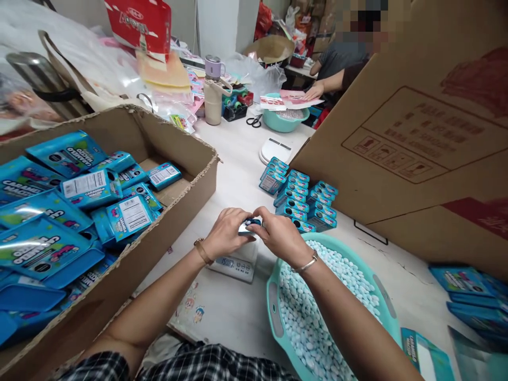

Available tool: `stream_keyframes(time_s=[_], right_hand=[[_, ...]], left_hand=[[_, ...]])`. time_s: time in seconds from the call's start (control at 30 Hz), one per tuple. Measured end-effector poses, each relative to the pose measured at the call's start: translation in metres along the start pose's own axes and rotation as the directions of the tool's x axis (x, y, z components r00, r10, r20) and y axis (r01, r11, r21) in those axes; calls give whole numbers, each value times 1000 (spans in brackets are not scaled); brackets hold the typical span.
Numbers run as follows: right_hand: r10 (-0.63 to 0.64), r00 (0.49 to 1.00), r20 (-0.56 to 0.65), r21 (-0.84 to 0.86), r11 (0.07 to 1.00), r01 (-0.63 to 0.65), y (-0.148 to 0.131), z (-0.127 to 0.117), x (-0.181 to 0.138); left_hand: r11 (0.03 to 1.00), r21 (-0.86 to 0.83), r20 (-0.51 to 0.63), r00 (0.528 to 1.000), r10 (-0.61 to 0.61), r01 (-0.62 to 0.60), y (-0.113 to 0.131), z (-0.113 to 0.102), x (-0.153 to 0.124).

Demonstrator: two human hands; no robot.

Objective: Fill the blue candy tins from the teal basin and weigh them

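Observation:
My left hand and my right hand meet over a small digital scale on the table. Both have fingers closed on one small blue candy box held between them. A teal basin full of pale blue candies sits just under my right forearm. Rows of the same filled blue boxes are stacked upright a little beyond my hands.
A large cardboard box of flat blue packages stands at my left. A big cardboard flap rises at the right, with blue packages below it. Farther off are a second teal bowl, scissors, a bottle and another person's hand.

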State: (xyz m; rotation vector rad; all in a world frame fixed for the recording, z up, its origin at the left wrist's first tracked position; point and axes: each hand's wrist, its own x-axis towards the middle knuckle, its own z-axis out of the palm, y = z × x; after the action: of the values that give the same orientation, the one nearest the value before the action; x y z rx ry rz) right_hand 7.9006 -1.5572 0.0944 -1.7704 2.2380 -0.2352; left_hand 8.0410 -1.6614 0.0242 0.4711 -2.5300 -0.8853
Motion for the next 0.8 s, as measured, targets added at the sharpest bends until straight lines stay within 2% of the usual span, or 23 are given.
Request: stream_keyframes(time_s=[0.13,0.27,0.37,0.47,0.53,0.57,0.63,0.7,0.73,0.8], right_hand=[[9,1000,5,5,1000,-9,-3,0,3],[-12,998,-61,40,999,15,-3,1,6],[11,991,-133,199,980,15,-2,3,10],[80,964,-254,475,878,53,-1,10,16],[196,929,-315,704,705,90,-3,17,22],[278,908,-313,815,570,107,-4,20,25],[423,878,-224,964,231,134,-7,24,32],[491,866,-92,985,-80,150,-11,24,37],[500,865,-39,971,-187,152,-13,24,38],[513,858,17,941,-298,159,-16,22,41]], left_hand=[[1000,-4,-7,1000,0,0,-2,1,-1],[1000,19,0,1000,-6,6,-1,0,-1],[1000,14,-5,1000,-14,14,-1,-2,-1],[999,-36,-23,999,-29,28,-2,-3,-1],[996,-78,-33,998,-44,42,-2,-3,-1],[994,-97,-34,998,-53,49,-1,-3,-1],[990,-124,-29,997,-66,62,-1,-4,-1],[987,-143,-22,997,-73,69,0,-4,-1],[986,-151,-22,997,-74,70,0,-4,-1],[984,-165,-28,997,-77,72,0,-4,-2]])
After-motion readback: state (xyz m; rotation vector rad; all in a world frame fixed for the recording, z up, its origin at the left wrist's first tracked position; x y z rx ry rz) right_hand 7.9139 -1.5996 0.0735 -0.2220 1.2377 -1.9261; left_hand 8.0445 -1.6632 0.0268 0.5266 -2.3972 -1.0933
